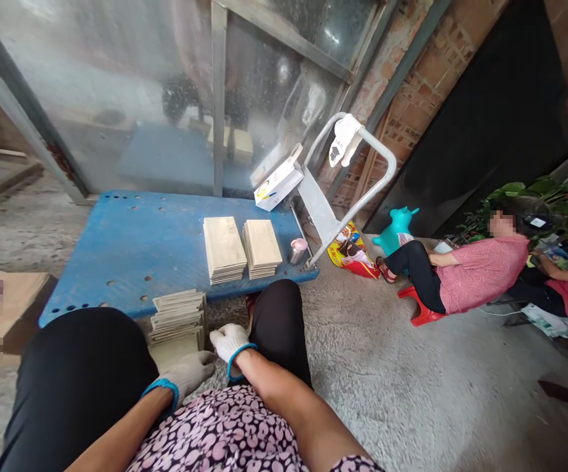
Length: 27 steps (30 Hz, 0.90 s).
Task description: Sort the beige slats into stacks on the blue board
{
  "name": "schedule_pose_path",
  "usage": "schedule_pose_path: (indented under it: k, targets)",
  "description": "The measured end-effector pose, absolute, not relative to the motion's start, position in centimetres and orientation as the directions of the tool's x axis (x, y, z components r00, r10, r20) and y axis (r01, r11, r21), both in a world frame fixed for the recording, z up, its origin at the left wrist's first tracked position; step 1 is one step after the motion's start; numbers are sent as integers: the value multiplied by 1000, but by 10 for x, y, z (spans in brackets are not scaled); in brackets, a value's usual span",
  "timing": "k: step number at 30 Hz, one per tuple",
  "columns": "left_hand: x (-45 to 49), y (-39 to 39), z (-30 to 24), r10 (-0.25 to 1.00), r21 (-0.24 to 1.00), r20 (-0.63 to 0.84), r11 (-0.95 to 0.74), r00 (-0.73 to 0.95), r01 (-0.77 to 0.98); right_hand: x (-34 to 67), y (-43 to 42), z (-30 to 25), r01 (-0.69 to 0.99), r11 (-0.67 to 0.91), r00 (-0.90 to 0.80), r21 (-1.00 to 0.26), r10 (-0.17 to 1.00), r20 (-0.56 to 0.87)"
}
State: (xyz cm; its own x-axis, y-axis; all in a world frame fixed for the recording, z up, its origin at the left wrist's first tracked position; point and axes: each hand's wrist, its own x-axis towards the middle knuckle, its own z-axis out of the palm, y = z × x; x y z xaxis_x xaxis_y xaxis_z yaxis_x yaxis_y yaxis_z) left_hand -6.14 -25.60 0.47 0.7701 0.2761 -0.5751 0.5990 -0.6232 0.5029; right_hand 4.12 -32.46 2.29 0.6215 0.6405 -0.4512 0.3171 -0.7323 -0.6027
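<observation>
Both my hands wear pale knit gloves with blue cuffs and are close together between my knees. My left hand [193, 373] lies at the near edge of a stack of thin wooden boards [178, 318], its fingers stretched toward the right. Just right of that stack is my right hand [229, 341], with its fingers curled in; whatever they hold, if anything, is hidden. The nearest board in the stack lies flat, while those behind it are fanned unevenly. Two neat piles of similar boards, a left pile [225, 246] and a right pile [262, 246], sit on the blue platform cart [161, 255].
A steel cup with a pink lid [298, 250] and a white paper bag [279, 187] are beside the cart's grey handle [387, 157]. Cardboard [28, 308] lies at left. A seated person [481, 275], a red stool [419, 308] and a turquoise toy [396, 229] are at right.
</observation>
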Motion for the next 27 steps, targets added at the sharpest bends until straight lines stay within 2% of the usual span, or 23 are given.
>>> schedule_pose_path:
  k: [6,13,27]
  targets:
    - [-59,-259,9,270,462,-602,-650,752,603,42,-328,22,342,-751,621,-564,631,-464]
    - [-60,-256,3,234,484,-616,-641,753,595,43,-327,26,324,-764,619,-559,618,-485]
    - [-61,-253,-14,285,483,-591,-624,755,614,45,-325,6,198,-714,644,-671,611,-460]
